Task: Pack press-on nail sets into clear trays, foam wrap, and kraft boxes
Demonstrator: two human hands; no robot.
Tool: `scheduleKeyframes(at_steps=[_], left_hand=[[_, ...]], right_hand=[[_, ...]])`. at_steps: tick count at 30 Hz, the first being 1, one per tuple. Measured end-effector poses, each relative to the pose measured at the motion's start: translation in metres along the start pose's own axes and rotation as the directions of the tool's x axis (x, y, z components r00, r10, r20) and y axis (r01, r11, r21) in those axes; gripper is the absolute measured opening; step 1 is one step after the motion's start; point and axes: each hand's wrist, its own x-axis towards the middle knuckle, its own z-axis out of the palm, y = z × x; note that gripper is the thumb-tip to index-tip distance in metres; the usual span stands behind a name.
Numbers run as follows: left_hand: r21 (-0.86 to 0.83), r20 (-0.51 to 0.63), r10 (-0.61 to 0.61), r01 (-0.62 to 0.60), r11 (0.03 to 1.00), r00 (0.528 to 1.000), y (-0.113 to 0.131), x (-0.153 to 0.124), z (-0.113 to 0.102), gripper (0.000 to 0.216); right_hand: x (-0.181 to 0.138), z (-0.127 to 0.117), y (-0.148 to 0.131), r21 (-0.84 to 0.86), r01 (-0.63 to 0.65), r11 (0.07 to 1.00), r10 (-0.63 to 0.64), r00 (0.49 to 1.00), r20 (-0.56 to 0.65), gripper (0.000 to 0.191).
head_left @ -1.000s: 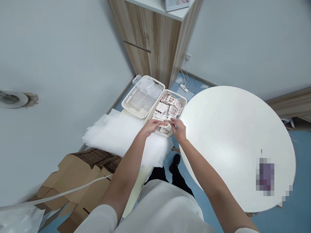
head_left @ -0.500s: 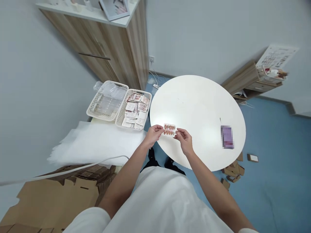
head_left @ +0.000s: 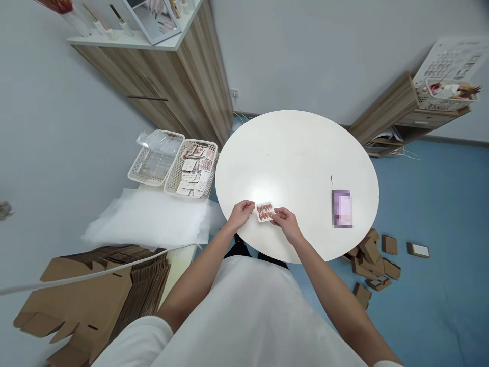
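The right hand [head_left: 287, 223] has its thumb and fingers pinched on the right edge of a press-on nail card [head_left: 265, 212], low toward the near corner; the left hand [head_left: 240, 214] is at the opposite side, its fingertips just beside the card's upper left edge; whether they touch it I cannot tell, and its thumb and fingers lie too close together to say whether they are closed on anything. The card thus lies between the 2 hands, to the left of the right hand and slightly farther from the body, and to the right of the left hand; of the 2, the right is the nearer, being in contact.

The card shows its nail side up; its 2 rows of reddish-orange nails run crosswise, from hand to hand, with the right end turned slightly away from the person; the outline looks close to square, so I would judge the rows a better guide to its axis than the edges.

The card is over the near left part of the white round tabletop [head_left: 298, 153]; whether it rests there or is held just above, I cannot tell. The white perforated basket [head_left: 173, 171] with more nail cards stands beyond the left hand, to its left, well apart from the held card.
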Motion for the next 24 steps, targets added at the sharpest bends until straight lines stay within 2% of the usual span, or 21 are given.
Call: scheduleKeyframes(at_steps=[4,8,11,15,18,20,24], left_hand=[[0.041,0.135,0.001,-0.006,0.999,0.991,0.007,0.009,-0.01,0.027],[-0.024,0.19,-0.048,0.054,0.998,0.981,0.003,0.018,-0.022,0.022],[-0.16,0.133,-0.072,0.093,0.983,0.988,-0.006,0.023,-0.03,0.025],[-0.246,0.039,-0.123,0.129,0.961,0.992,-0.02,0.029,-0.041,0.028],[-0.2,0.018,-0.141,0.142,0.969,0.99,-0.028,0.039,-0.054,0.025],[-0.134,-0.039,-0.127,0.121,0.984,0.991,-0.029,0.05,-0.066,0.023],[0.023,-0.179,0.004,0.0,1.0,0.984,-0.023,0.083,-0.089,0.025]], right_hand=[[0.01,-0.002,-0.01,-0.075,-0.026,0.997,0.034,0.995,0.099,0.031],[0.023,0.013,-0.013,-0.06,0.01,0.998,-0.006,0.999,0.053,0.034],[0.03,0.03,-0.008,0.009,0.008,1.0,-0.008,1.0,0.017,0.041],[0.041,0.052,0.002,0.028,-0.085,0.996,0.083,0.995,0.046,0.037],[0.058,0.065,0.002,-0.026,-0.089,0.996,0.089,0.996,-0.005,0.03],[0.075,0.07,-0.002,-0.078,-0.081,0.994,0.08,0.997,-0.01,0.027],[0.114,0.075,-0.018,-0.247,-0.061,0.967,0.089,0.991,0.101,0.019]])
